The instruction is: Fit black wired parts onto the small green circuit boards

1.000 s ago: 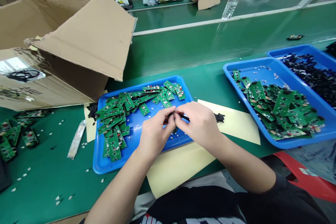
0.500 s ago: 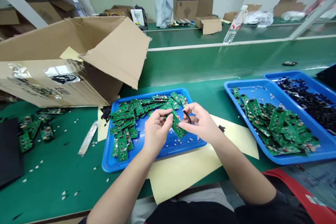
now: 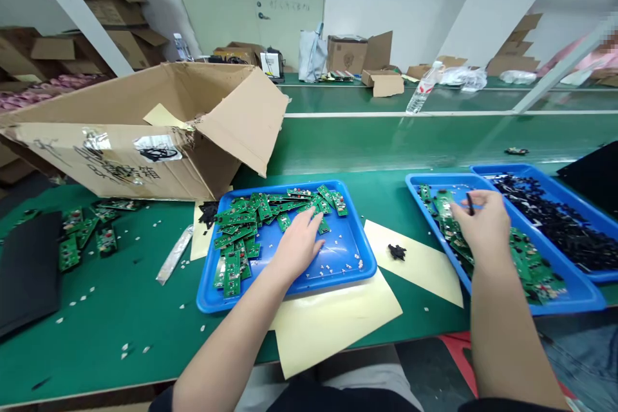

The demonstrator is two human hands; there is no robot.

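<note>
My left hand [image 3: 299, 241] reaches into the middle blue tray [image 3: 338, 273]. Its fingers are stretched out, with the fingertips on a green circuit board [image 3: 322, 225] at the edge of the pile of boards [image 3: 251, 222]. My right hand [image 3: 483, 225] hovers over the right blue tray [image 3: 570, 296], which holds several more green boards [image 3: 528, 257]. Thumb and forefinger pinch a small thin black part [image 3: 469, 203].
A big open cardboard box [image 3: 145, 129] lies on its side at the left. Loose boards [image 3: 82, 232] and a black sheet [image 3: 24, 270] lie beyond it. Yellow paper sheets [image 3: 333, 315] carry a black clump [image 3: 396, 251]. A further blue tray [image 3: 555, 219] holds black parts. A water bottle [image 3: 422, 90] stands behind.
The hands have parted: the left let go of the board and dropped onto the middle tray's pile. The right swung to the right tray, still holding the black part. The camera tilted up.
</note>
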